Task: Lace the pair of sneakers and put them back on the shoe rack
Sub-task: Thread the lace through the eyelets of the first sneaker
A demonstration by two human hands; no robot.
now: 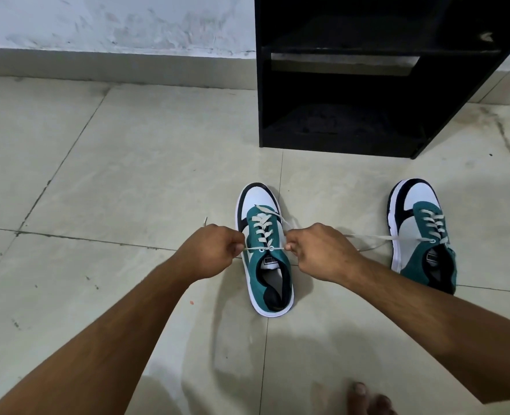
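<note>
Floor [113, 175]: pale tiles with dark grout, scuffed and stained; it carries everything under your hands. A bare toe shows at the near edge, below your right arm.

Wall [98, 22]: white, marked, with a grey skirting, far beyond your left hand.

Rack [352, 94]: black, open-fronted, shelves bare as far as the dark interior shows; it stands on the floor beyond your right hand, well apart from both shoes.

Right shoe [421, 235]: teal, white and black, on the floor to the outside of your right hand. Laced through its eyelets; its loose lace end trails toward your right hand. It looks untied.

Left shoe [265, 253]: same colours, toe away from you, directly between your hands. Laced to the top eyelets.

Left hand [211, 250]: clenched on one lace end, just beside the shoe's left edge.

Right hand [319, 250]: pinching the other end, just beside the right edge.

Lace [262, 232]: off-white, taut across the top eyelets between your hands.

Step in hand, as judged: snugging before the knot. Pull both ends evenly and outward, keep the shoe flat, check that the crossings lie untwisted, then tie. The rack step is not yet begun.
</note>
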